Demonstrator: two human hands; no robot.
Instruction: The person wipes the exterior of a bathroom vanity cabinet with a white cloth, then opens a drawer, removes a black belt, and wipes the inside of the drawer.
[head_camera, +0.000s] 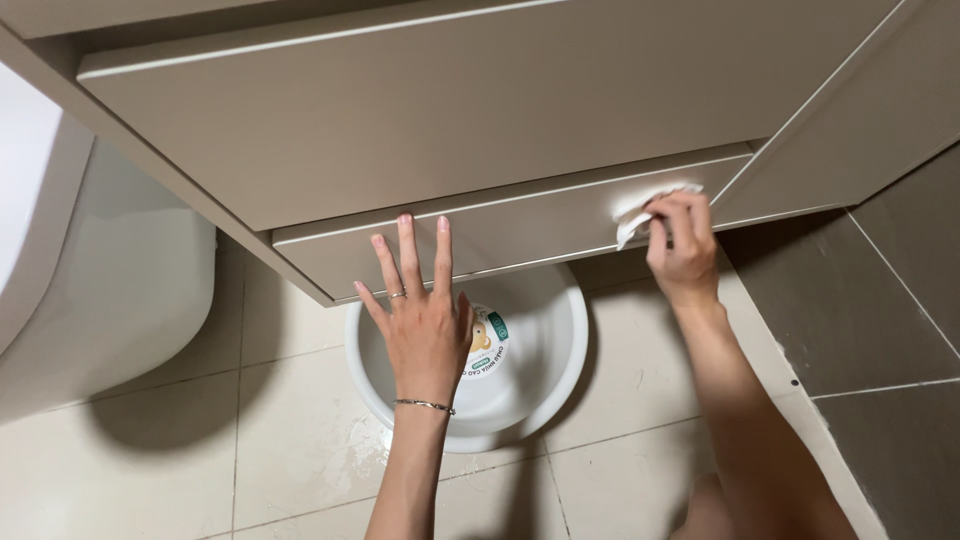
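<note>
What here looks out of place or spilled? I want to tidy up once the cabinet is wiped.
Nothing is damaged. A white basin sits on the floor tiles half under the cabinet drawer, and a faint wet-looking sheen shows on the tile beside it. The left hand rests flat; the right hand presses a white cloth.

Left hand (425, 320), fingers spread, flat against lower front of beige wall-hung cabinet (500, 225); ring on finger, thin silver bracelet (424, 405) at wrist. Right hand (682, 245) presses small white cloth (640, 207) onto same panel's upper edge. Round white plastic basin (540, 345) on pale tiled floor (150, 470) below. White toilet (90, 270) at left.
</note>
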